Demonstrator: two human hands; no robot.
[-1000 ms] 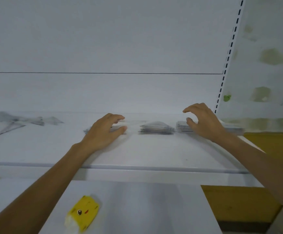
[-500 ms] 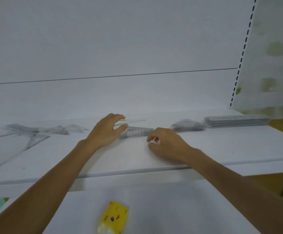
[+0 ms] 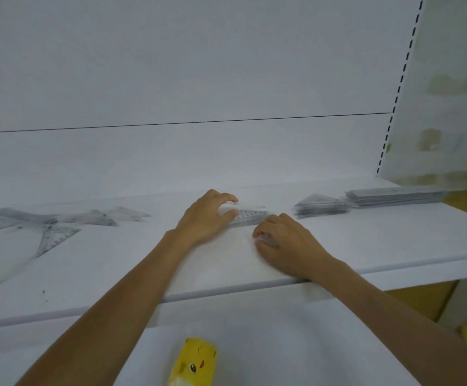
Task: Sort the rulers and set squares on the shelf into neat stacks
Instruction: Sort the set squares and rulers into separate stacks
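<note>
On the white shelf [image 3: 393, 246] a clear set square [image 3: 250, 217] with a printed scale lies in the middle. My left hand [image 3: 206, 215] grips its left end, thumb and curled fingers around the edge. My right hand [image 3: 285, 242] rests just in front of its right end with curled fingers, fingertips down; whether it pinches the clear plastic is blurred. To the right stand a small stack of set squares [image 3: 320, 208] and a longer stack of rulers [image 3: 393, 196]. Loose clear set squares and rulers [image 3: 51, 222] lie scattered at the left.
A yellow cartoon-faced pack [image 3: 196, 363] lies on the lower shelf below my arms. The shelf's back panel rises behind, with a slotted upright [image 3: 391, 121] at the right. Cardboard boxes [image 3: 421, 299] show under the shelf's right end.
My right hand left the ruler stack at the right and came down beside my left hand at the set square. The view has swung left, and the loose pile shows more.
</note>
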